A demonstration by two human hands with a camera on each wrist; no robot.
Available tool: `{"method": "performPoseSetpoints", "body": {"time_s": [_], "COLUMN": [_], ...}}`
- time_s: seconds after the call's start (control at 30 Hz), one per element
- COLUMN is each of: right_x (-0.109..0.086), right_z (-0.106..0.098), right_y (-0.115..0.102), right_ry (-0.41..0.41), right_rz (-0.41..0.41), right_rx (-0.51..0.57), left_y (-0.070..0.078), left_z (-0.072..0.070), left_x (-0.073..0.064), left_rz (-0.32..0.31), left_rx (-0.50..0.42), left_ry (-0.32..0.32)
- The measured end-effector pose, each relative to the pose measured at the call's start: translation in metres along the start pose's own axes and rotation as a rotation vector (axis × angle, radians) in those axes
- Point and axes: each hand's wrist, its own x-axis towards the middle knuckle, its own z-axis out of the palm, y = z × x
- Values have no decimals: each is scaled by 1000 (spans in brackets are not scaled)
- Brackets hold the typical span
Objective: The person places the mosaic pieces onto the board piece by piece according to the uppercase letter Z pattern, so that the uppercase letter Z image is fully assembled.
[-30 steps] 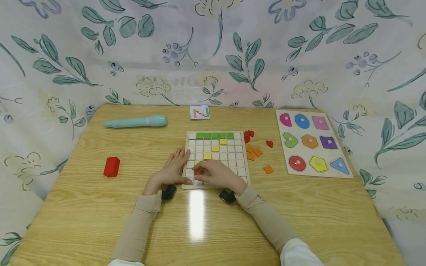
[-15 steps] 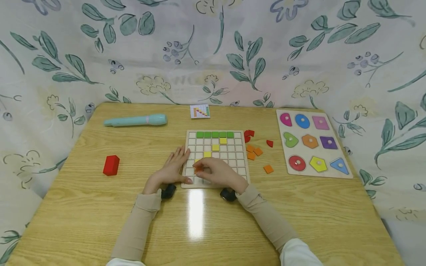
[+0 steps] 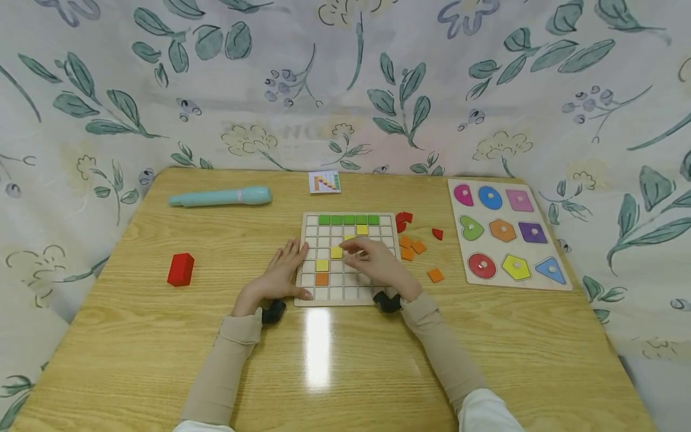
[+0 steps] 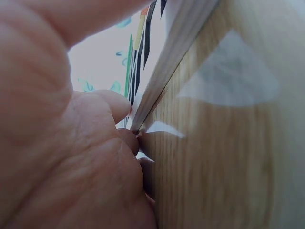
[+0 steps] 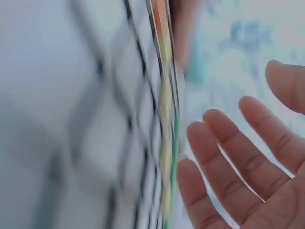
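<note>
A wooden grid board (image 3: pixel 336 293) lies on the table before me. It bears a row of green tiles (image 3: pixel 349 220) along the top, a diagonal of yellow tiles (image 3: pixel 322 265), and one orange tile (image 3: pixel 321 279) below the lowest yellow one. My left hand (image 3: pixel 279 275) rests on the board's left edge, fingers spread and thumb at the lower left corner. Above the middle of the grid hovers my right hand (image 3: pixel 378 262), overlapping some cells and part of the yellow diagonal. In the right wrist view its fingers (image 5: pixel 252 162) are spread and hold nothing.
Right of the grid lie loose orange tiles (image 3: pixel 407 254) and red pieces (image 3: pixel 401 227). A shape puzzle board (image 3: pixel 499 283) sits farther right. Behind the grid is a small pattern card (image 3: pixel 324 182). A teal pen-shaped object (image 3: pixel 221 197) and red block (image 3: pixel 180 270) lie at left.
My right hand has let go of the orange tile, leaving it in a cell below the lowest yellow tile, and has moved up and right. My left hand stays put.
</note>
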Motion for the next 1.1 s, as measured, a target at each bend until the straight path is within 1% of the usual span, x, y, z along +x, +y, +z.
{"method": "performPoseSetpoints", "body": {"time_s": [0.13, 0.23, 0.3, 0.4, 0.47, 0.53, 0.77, 0.83, 0.97, 1.1], "right_x": [-9, -23, -31, -39, -40, -39, -35, -35, -35, -35], "right_z": [-37, -63, -76, -87, -89, -89, -83, -82, -81, -80], "right_y": [28, 46, 55, 64, 68, 70, 70, 71, 74, 76], "right_ry": [166, 248, 261, 230, 210, 207, 254, 269, 271, 260], "right_rz": [137, 227, 280, 337, 362, 367, 373, 371, 359, 369], "right_rx": [48, 23, -14, -80, -109, -136, -266, -282, -269, -232], "left_y": [0, 0, 0, 1, 1, 1, 0, 1, 1, 2], "left_z": [0, -1, -2, -3, -4, -3, 0, 0, 0, 0], "left_x": [1, 1, 0, -1, -1, -1, 0, 0, 1, 1], "left_rz": [3, 4, 1, -8, -10, -11, -7, -4, 0, 0], "left_rx": [6, 11, 13, 14, 10, 6, 13, 9, 8, 5], "left_ry": [-6, -8, -7, -6, -3, -2, -4, -3, -3, -8]}}
